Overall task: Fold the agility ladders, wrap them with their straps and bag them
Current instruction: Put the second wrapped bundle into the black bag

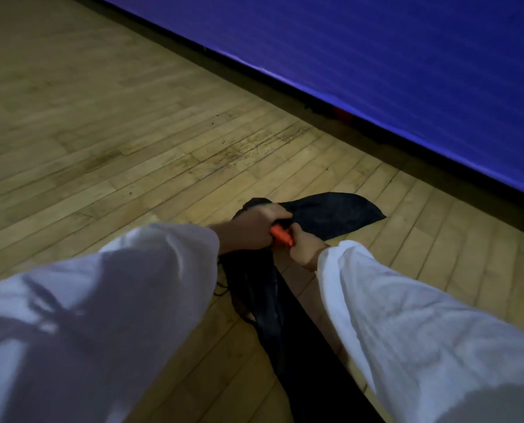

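A black bag (334, 213) lies on the wooden floor, its far end flat and pointing right. At its near end a bundle of orange ladder rungs (280, 235) shows as a short orange stub. My left hand (251, 228) grips the bundle from above, fingers curled over it and the bag's edge. My right hand (305, 245) pinches the dark fabric right beside the orange end. Black straps or bag fabric (263, 300) trail from the hands toward me. How far the bundle sits inside the bag is hidden by my hands.
A wooden plank floor (132, 132) stretches out to the left and ahead. A blue padded wall (376, 71) runs diagonally along the right, with a dark gap at its base. A small red object (343, 112) sits in that gap. My dark trouser leg (315, 361) is below.
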The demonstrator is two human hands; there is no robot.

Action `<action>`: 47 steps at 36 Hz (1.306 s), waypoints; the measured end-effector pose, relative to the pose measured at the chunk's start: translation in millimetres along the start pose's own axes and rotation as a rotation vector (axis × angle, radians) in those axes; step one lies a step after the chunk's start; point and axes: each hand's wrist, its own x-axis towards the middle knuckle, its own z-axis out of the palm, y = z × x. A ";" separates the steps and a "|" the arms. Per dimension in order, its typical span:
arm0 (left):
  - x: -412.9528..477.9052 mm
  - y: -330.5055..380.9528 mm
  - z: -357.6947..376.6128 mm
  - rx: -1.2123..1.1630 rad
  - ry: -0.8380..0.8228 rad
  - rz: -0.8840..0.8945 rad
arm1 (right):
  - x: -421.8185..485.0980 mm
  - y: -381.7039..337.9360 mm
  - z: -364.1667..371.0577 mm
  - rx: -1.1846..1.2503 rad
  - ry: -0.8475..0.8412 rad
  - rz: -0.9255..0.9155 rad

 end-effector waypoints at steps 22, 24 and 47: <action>-14.9 27.1 48.7 -0.876 0.202 -0.480 | 27.1 -31.0 -11.9 0.998 0.060 0.394; -14.3 27.6 46.5 -0.790 0.129 -0.430 | 26.5 -32.1 -12.5 1.113 0.045 0.441; 14.4 -53.6 2.9 -0.911 0.550 -0.866 | -32.7 2.2 24.3 0.935 -0.538 0.251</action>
